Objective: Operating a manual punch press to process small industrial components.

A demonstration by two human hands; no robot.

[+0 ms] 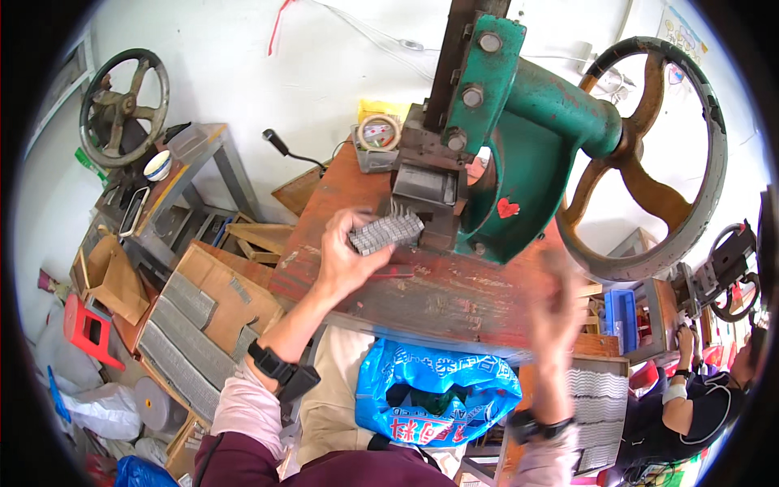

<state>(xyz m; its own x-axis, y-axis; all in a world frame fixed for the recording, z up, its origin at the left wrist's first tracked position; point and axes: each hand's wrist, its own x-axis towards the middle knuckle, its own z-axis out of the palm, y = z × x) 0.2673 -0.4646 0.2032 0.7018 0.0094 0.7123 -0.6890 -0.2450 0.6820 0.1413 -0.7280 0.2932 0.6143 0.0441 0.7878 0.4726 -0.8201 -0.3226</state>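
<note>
My left hand (342,250) is closed round a block of small grey ridged pieces (386,233), packed side by side in rows. It holds the block just in front of the steel die (424,188) of a green hand press (531,174). My right hand (556,308) is smeared by motion over the right part of the worktable (438,304), below the press's large handwheel (571,199). Its fingers are too blurred to read.
A blue plastic bag (373,398) sits open below the table's front edge. Cardboard (260,302) with grey ridged strips lies at the left. More strips (596,406) are stacked at the right. Tape rolls (378,132) stand behind the table. A co-worker (690,406) is at the far right.
</note>
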